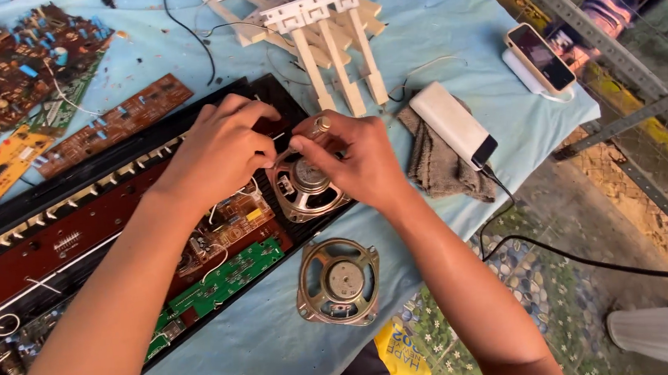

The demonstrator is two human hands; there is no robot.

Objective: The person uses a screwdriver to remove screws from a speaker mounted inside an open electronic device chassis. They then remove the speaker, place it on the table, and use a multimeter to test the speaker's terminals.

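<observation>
Fingers of the right hand (352, 159) are pinched on a small brass-tipped tool (320, 124) over the speaker (307, 187), which is seated in the open case (81, 218); left hand (220, 152) fingers are pressed at its 10 o'clock rim. Fastening work seems in hand; steady downward pressure would be called for next. A loose speaker (338, 281) lies at 6 o'clock.

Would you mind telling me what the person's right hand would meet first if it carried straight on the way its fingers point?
The right hand points left, fingertips over the round metal speaker. Straight on, it would probably meet the left hand first, though depth is unclear.
</observation>
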